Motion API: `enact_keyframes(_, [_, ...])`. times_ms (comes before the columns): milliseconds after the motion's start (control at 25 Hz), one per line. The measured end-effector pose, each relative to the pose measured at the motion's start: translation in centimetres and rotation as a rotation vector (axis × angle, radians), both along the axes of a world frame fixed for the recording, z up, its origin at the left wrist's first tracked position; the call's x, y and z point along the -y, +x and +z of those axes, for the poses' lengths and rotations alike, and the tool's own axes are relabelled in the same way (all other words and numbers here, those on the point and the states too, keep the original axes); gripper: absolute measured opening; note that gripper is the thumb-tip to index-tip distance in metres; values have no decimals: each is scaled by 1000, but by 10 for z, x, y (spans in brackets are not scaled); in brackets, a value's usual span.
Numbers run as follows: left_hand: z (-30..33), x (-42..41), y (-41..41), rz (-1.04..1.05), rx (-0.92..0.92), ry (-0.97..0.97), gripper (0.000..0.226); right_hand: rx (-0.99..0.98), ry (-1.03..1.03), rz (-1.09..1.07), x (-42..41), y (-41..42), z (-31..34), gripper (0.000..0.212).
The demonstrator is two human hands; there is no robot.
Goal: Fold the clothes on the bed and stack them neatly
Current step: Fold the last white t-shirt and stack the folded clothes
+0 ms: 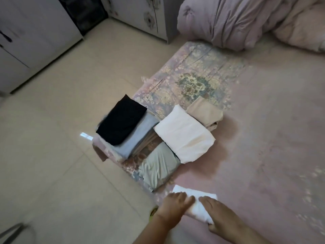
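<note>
At the near edge of the bed [255, 138], both hands work on a small white garment [197, 203] folded into a compact bundle. The left hand [173, 204] lies flat on its left part, fingers straight and close together, pressing down. The right hand [218, 213] covers the right part, fingers stretched along the top while the thumb appears to tuck under the near edge of the cloth, so it holds the bundle from the side.

Beyond the hands, along the same corner of the bed, lie the folded clothes. A grey-green folded piece [158, 166] sits nearest, just beside the white bundle. Behind it, a larger cream-white folded garment [184, 133] lies partly over a beige folded piece [205, 111]. To the left of these, at the very corner of the mattress, a black folded garment [121, 120] rests on top of a light grey-blue one [140, 138], with more folded layers under them forming a stack.

The bed carries a pink sheet with a floral patterned section [193, 81] toward the corner. A bunched pinkish-mauve duvet [246, 20] is heaped at the far end. The floor [61, 138] is pale tile, and pale cabinets [31, 36] stand along the far left wall
</note>
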State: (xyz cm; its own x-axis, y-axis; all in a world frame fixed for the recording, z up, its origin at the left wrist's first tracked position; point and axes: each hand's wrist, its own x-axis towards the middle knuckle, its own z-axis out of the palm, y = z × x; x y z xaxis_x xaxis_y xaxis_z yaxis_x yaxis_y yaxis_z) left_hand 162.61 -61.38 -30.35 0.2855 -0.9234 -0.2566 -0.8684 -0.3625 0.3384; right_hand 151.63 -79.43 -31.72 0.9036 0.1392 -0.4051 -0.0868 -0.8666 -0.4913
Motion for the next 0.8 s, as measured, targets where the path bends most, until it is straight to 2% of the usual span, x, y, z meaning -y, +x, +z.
enact_keyframes(160, [-12, -53, 77, -166, 107, 4, 77, -30, 35, -117, -66, 52, -12, 70])
enact_keyframes(240, [-16, -77, 110, -196, 100, -8, 64, -69, 36, -173, -89, 82, -11, 66])
enact_keyframes(360, [-23, -88, 164, -255, 200, -78, 51, -105, 73, -236, -109, 128, -11, 69])
enact_keyframes(440, [-30, -82, 194, -293, 342, -165, 57, -53, 18, -274, -111, 153, -11, 71])
enact_keyframes(560, [-47, -63, 213, -234, 469, -400, 64, 92, -180, -320, -110, 170, -18, 82])
enact_keyframes(680, [-70, -57, 218, -229, 453, -414, 73, 212, -230, -374, -113, 173, -38, 89])
enact_keyframes(800, [-89, -66, 219, -237, 407, -399, 74, 221, -250, -352, -117, 166, -56, 87])
